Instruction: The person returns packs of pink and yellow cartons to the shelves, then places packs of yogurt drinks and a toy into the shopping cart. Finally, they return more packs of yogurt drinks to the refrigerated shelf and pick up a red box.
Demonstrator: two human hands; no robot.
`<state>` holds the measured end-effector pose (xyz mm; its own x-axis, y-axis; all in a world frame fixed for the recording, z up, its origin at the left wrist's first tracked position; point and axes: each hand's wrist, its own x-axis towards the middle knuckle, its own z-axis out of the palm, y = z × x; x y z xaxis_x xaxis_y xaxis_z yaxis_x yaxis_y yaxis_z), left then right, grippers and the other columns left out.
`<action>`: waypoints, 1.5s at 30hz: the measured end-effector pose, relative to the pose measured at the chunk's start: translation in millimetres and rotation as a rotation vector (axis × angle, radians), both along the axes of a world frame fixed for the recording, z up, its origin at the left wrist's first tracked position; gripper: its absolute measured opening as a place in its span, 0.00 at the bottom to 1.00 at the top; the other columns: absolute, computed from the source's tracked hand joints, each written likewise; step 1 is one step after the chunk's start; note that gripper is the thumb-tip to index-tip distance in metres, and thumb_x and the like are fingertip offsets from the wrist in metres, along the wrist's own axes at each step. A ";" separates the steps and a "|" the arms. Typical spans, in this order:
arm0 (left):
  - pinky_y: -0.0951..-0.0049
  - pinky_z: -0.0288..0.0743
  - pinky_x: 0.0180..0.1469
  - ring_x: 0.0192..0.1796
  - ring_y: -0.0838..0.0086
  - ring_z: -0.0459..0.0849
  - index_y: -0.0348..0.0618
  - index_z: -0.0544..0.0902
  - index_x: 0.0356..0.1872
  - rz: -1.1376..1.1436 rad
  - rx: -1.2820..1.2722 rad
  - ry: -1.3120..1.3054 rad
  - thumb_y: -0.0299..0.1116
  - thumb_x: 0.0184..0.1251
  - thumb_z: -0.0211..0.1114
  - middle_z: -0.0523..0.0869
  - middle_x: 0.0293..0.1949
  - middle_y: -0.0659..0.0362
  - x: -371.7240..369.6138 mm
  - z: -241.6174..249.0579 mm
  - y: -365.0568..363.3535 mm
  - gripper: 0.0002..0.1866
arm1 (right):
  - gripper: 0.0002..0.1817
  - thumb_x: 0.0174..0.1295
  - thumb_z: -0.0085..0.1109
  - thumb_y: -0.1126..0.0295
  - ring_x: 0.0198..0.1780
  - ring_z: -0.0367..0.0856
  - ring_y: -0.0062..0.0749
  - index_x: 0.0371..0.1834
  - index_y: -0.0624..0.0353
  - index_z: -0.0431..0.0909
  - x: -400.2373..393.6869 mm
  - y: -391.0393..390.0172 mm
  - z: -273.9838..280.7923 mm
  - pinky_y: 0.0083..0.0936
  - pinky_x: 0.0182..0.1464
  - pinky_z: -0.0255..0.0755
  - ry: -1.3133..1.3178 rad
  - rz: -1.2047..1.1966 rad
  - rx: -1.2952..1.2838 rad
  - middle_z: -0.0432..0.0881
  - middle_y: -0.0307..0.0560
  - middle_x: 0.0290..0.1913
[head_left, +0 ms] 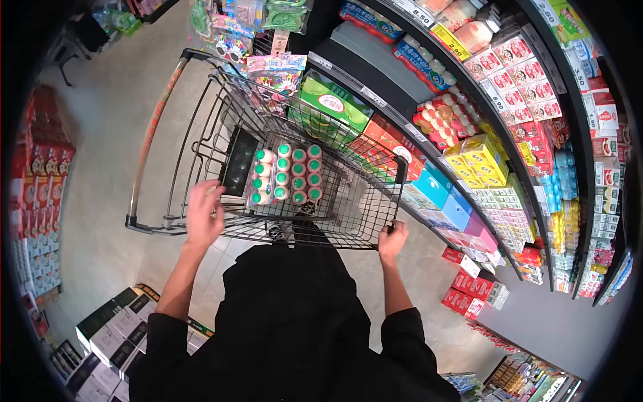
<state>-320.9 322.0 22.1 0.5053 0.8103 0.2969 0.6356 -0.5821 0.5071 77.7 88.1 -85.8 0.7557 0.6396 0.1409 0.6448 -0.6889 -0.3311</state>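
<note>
In front of me stands a wire shopping cart (365, 234), turned sideways to my body. Inside it lie packs of small bottles (289, 175) with green caps, wrapped in clear plastic. My right hand (394, 238) is closed around the cart's near right corner. Over the near left side of the cart, my left hand (204, 213) hovers with its fingers apart and holds nothing. The cart's handle bar (158, 124) runs along its left end, away from both hands.
Store shelves (415, 134) curve along the right, holding drink packs, cartons and boxes. Toy packets (271, 74) hang beyond the cart. Stacked red boxes (47, 174) stand at the far left, white and black cartons (114, 335) at lower left. Red boxes (472, 291) sit near the right shelf's end.
</note>
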 end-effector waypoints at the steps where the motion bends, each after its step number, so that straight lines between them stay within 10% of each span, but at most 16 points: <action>1: 0.62 0.66 0.57 0.54 0.57 0.73 0.39 0.77 0.44 0.079 0.046 -0.030 0.16 0.46 0.57 0.76 0.48 0.51 -9.4 -2.4 7.2 0.20 | 0.17 0.48 0.60 0.70 0.46 0.76 0.52 0.42 0.65 0.75 4.5 -2.9 0.2 0.37 0.47 0.72 -0.079 -0.030 -0.020 0.80 0.54 0.39; 3: 0.61 0.67 0.56 0.54 0.56 0.74 0.40 0.77 0.47 0.200 0.187 -0.027 0.16 0.47 0.57 0.77 0.49 0.51 -31.0 11.7 27.6 0.21 | 0.19 0.47 0.62 0.71 0.43 0.77 0.57 0.41 0.71 0.73 12.3 -21.4 -31.1 0.39 0.47 0.72 -0.080 -0.104 -0.005 0.80 0.59 0.38; 8: 0.62 0.70 0.52 0.50 0.56 0.77 0.38 0.78 0.49 0.616 0.233 0.139 0.32 0.60 0.59 0.81 0.46 0.49 -107.9 27.5 96.1 0.16 | 0.13 0.47 0.58 0.78 0.34 0.81 0.44 0.37 0.70 0.72 15.6 -36.2 -56.2 0.44 0.36 0.80 1.213 -0.764 0.050 0.80 0.55 0.34; 12: 0.67 0.73 0.40 0.33 0.63 0.82 0.34 0.80 0.43 0.720 -0.475 0.250 0.59 0.70 0.38 0.83 0.32 0.47 -151.3 -5.4 135.2 0.35 | 0.06 0.48 0.51 0.81 0.31 0.82 0.45 0.30 0.69 0.74 8.3 -12.4 -42.4 0.46 0.33 0.81 1.010 -0.960 0.009 0.80 0.55 0.29; 15: 0.63 0.74 0.40 0.32 0.60 0.81 0.34 0.81 0.37 0.835 -0.445 0.245 0.63 0.66 0.37 0.83 0.30 0.50 -125.6 0.9 133.5 0.37 | 0.08 0.50 0.51 0.76 0.33 0.82 0.42 0.32 0.70 0.74 2.3 -6.5 -42.6 0.41 0.34 0.80 0.959 -1.000 0.078 0.80 0.54 0.30; 17: 0.62 0.74 0.38 0.31 0.64 0.81 0.37 0.80 0.38 0.854 -0.723 0.063 0.63 0.65 0.37 0.83 0.31 0.53 -128.1 9.1 142.0 0.36 | 0.18 0.47 0.52 0.63 0.40 0.82 0.55 0.26 0.73 0.79 -5.8 -11.6 -54.0 0.40 0.45 0.75 0.385 -0.665 -0.298 0.82 0.65 0.32; 22: 0.65 0.71 0.35 0.32 0.73 0.79 0.46 0.74 0.49 0.803 -1.262 -0.196 0.61 0.64 0.36 0.82 0.39 0.61 -147.0 7.4 160.2 0.32 | 0.16 0.45 0.55 0.65 0.38 0.82 0.56 0.26 0.70 0.81 -13.6 7.4 -18.8 0.42 0.42 0.75 0.459 -0.790 -0.220 0.82 0.65 0.31; 45: 0.66 0.70 0.34 0.34 0.72 0.78 0.46 0.74 0.47 0.854 -1.257 -0.185 0.61 0.63 0.37 0.80 0.36 0.61 -151.5 -1.2 160.6 0.31 | 0.12 0.42 0.58 0.67 0.34 0.82 0.55 0.25 0.67 0.82 -7.9 3.0 -33.4 0.43 0.38 0.76 0.449 -0.853 -0.212 0.82 0.62 0.29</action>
<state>-472.4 482.6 21.0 -0.1935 0.5977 -0.7780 0.4213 0.7668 0.4843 69.7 91.1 -119.2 0.9306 -0.1660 -0.3263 -0.2513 -0.9379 -0.2393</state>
